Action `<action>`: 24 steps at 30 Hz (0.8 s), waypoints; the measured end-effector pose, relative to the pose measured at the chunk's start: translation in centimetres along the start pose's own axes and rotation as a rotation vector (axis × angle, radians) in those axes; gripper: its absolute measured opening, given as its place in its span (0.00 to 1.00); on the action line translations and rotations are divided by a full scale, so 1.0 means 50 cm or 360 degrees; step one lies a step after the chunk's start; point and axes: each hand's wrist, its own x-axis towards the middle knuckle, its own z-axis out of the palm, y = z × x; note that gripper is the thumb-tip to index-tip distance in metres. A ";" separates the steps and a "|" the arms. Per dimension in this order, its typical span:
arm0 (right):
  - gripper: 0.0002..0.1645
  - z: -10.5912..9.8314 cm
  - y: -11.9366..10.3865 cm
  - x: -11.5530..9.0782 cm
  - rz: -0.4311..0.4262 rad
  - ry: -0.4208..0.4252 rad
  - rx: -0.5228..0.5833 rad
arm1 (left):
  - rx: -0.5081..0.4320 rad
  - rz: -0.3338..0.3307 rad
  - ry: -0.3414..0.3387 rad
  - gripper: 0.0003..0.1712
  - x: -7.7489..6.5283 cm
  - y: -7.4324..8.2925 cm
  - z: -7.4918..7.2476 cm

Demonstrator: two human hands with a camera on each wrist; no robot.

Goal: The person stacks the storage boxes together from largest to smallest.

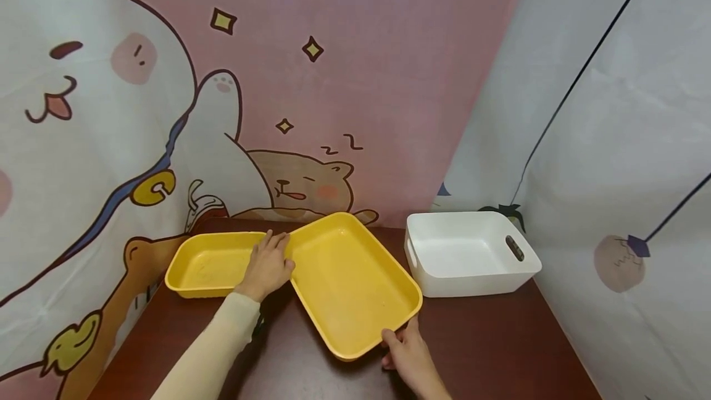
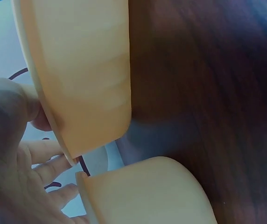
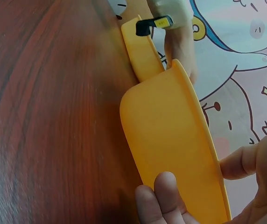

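- Right hand: nearest item, at the near right corner of the large yellow tray. Holding it: thumb over the rim, fingers against the outer wall.
- Large tray: middle of the dark wood table, open side up, set at an angle, one corner toward the viewer. Bare inside. Cannot tell if the base fully touches the table.
- Left arm: pale sleeve, black device with a yellow label at the wrist.
- Left hand: over the gap between the two yellow trays, fingers loosely spread and fairly straight, thumb at the large tray's rim. Fingertips close to the small tray's rim; contact there unclear.
- Small yellow tray: left of the large one, open side up, right end partly hidden by the left hand.
- White basket: right of the large tray, just beside it, upright, handle slots in the ends.
- Cartoon-print cloth: behind everything, pink and white.
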 end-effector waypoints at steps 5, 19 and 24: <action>0.41 -0.015 0.002 0.001 -0.0016 0.0029 -0.0028 | 0.0009 0.0001 0.0026 0.39 -0.017 0.004 0.007; 0.07 -0.043 0.008 0.006 -0.0059 0.0084 -0.0088 | -0.0041 0.0067 0.0146 0.42 -0.072 0.004 0.018; 0.29 -0.049 0.006 0.008 -0.0107 0.0076 -0.0140 | -0.0073 0.0052 0.0121 0.45 -0.086 -0.002 0.019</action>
